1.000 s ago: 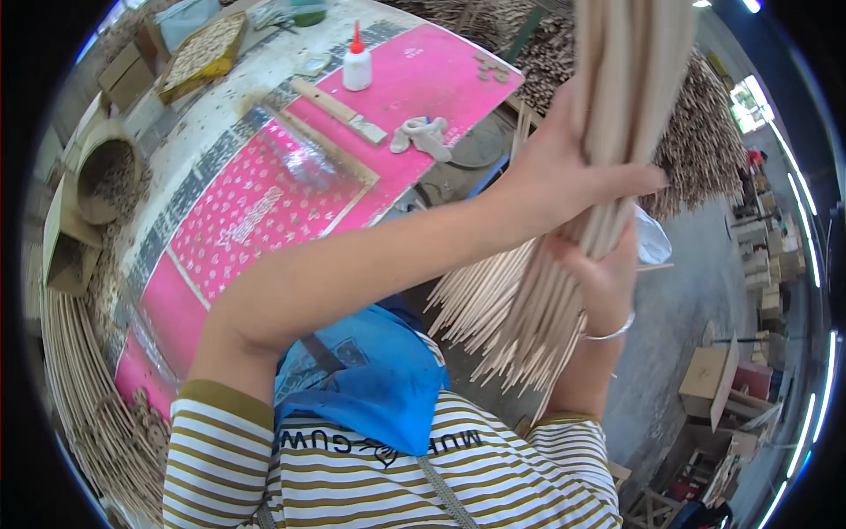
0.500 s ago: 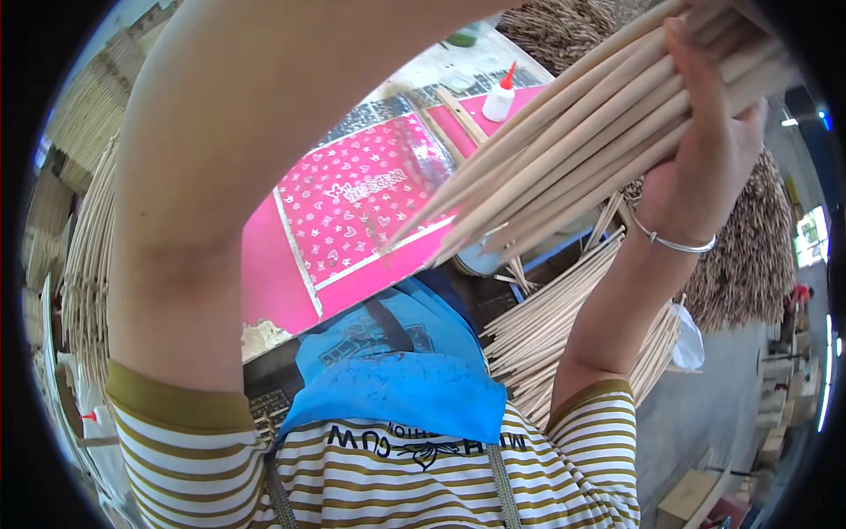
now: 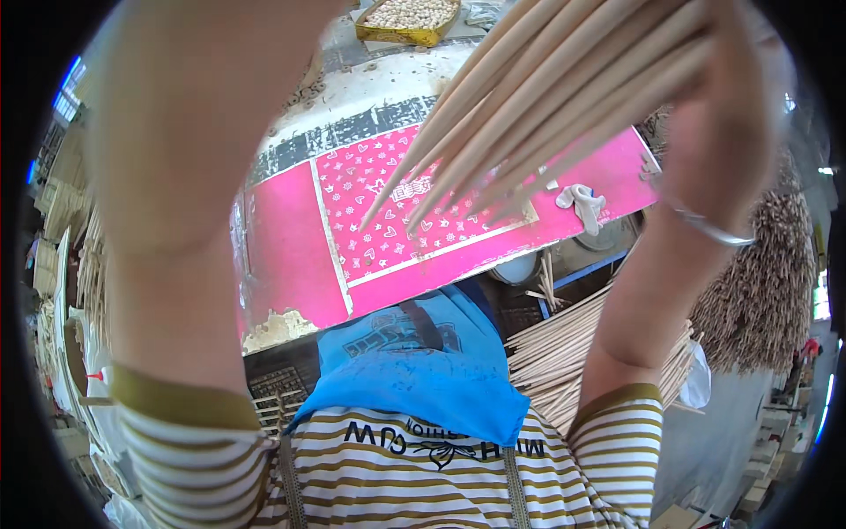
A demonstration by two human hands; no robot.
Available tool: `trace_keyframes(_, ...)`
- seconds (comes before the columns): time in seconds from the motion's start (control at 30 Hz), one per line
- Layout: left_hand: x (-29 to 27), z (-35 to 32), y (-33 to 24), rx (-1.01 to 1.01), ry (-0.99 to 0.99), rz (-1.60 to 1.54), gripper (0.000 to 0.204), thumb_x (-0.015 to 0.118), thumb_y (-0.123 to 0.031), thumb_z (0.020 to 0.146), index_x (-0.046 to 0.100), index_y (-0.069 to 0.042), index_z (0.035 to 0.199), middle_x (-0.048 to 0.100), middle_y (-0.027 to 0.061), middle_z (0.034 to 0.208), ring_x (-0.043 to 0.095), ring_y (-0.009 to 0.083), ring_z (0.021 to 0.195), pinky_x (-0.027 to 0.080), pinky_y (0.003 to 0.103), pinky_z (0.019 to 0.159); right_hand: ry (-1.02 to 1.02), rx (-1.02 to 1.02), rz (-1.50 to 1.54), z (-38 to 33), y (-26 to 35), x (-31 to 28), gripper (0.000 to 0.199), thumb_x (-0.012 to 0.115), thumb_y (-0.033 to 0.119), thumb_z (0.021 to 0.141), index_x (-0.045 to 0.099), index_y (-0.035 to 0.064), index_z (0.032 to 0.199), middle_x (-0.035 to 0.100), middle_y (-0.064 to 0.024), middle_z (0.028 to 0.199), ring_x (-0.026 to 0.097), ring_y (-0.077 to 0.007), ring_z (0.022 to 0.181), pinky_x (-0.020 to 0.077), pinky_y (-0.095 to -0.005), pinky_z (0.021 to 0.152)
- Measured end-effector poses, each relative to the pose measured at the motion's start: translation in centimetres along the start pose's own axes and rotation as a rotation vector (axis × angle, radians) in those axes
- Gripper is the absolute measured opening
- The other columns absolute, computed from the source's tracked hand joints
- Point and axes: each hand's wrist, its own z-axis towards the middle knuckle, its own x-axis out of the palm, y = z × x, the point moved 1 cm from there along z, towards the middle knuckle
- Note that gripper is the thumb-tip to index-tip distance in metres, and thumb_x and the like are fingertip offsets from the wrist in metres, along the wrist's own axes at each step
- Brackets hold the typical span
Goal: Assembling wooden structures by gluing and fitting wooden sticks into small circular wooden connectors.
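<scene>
A bundle of long pale wooden sticks with tapered tips [image 3: 538, 97] slants across the upper right, its points toward the pink tabletop. My right hand [image 3: 724, 123], blurred and with a silver bangle at the wrist, is closed around the bundle's upper end. That end runs out past the top edge. My left arm rises along the left side and leaves at the top, so the hand itself is out of the picture. Beneath the stick tips lies a pink patterned sheet [image 3: 352, 203] with white hearts and a white border.
Loose sticks [image 3: 564, 357] lie in a pile right of my blue apron [image 3: 397, 370]. A greyish-white cloth item [image 3: 582, 206] rests on the table's right part. At the back stands a yellow tray [image 3: 397, 36] of small pale pieces. Large brown stick bundles [image 3: 749, 282] stand at right.
The view has shifted, bringing the yellow tray into sight. The bundle has moved up and nearer in my right hand. My left arm has swung leftward. The red-capped white bottle no longer shows.
</scene>
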Motion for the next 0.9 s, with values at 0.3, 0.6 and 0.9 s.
trace_keyframes(0.3, 2.8, -8.4, 3.1, -0.324, -0.235, 0.137, 0.095, 0.089, -0.044, 0.063, 0.05, -0.005, 0.141, 0.072, 0.0225, 0.107, 0.072, 0.0381, 0.1, 0.056, 0.045, 0.091, -0.121, 0.112, 0.113, -12.8, -16.1, 3.3, 0.079, 0.081, 0.001, 0.083, 0.035, -0.0015, 0.147, 0.045, -0.015, 0.145, 0.046, -0.0204, 0.134, 0.0406, -0.0342, 0.111)
trace_keyframes(0.6, 2.8, -10.7, -0.3, -0.211, 0.107, 0.395, 0.059, 0.082, -0.03, 0.063, 0.059, -0.008, 0.113, 0.07, 0.013, 0.088, 0.072, 0.0337, 0.085, 0.055, 0.048, 0.066, 0.034, 0.458, 0.408, -19.9, -13.9, 4.6, 0.048, 0.063, 0.015, 0.103, 0.043, 0.0059, 0.145, 0.047, -0.0091, 0.147, 0.048, -0.0249, 0.135, 0.0405, -0.0454, 0.116)
trace_keyframes(0.9, -2.5, -26.1, 4.7, -0.99, 0.821, 0.091, 0.077, 0.078, -0.023, 0.059, 0.056, -0.008, 0.132, 0.071, 0.0173, 0.092, 0.07, 0.0371, 0.09, 0.053, 0.049, 0.073, 0.946, 1.265, 0.68, -30.1, -19.1, 7.1, 0.063, 0.041, 0.048, 0.111, 0.045, -0.0043, 0.147, 0.054, -0.0192, 0.148, 0.056, -0.0306, 0.133, 0.0423, -0.0427, 0.112)
